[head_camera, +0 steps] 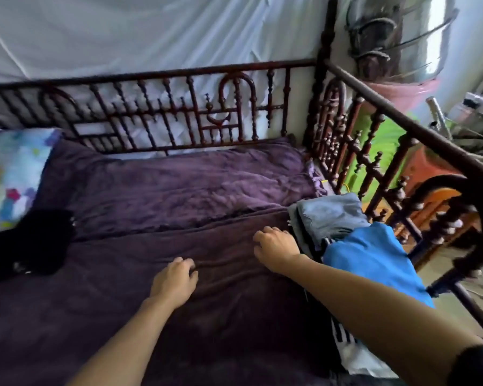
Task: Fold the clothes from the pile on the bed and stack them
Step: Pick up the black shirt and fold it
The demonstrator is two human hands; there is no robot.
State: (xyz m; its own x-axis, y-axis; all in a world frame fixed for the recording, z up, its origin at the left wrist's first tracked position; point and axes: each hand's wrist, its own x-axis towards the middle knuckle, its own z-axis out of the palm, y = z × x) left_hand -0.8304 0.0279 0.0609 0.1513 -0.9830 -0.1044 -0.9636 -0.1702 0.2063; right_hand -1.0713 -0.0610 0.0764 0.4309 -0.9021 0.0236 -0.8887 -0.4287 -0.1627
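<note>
A bed (109, 316) with a purple blanket (179, 185) on it holds all the clothes. At the right edge of the bed, close to the dark wooden rail (396, 118), there is a stack. A folded gray piece (329, 215) is at the far end of it. A blue piece (374, 263) lies across the near part and hangs over the right edge. A black and white striped piece (343, 334) peeks out from under the blue one. At the left edge of the bed sits a lump of black clothes (28, 243), well apart from the stack. A pillow (9, 174) with many colors lies behind it, at the far left corner.

The person reaches both bare arms out over the bed. The left hand (176, 280) is palm down near the middle of the blanket. Its fingers (188, 267) are bent and the tips touch the blanket, which is wrinkled there. I cannot tell if they pinch it. The right hand (276, 246) is palm down just beside the stack, next to the gray piece. Its fingers curl down and the tips are hidden, so I cannot tell if they hold anything.
</note>
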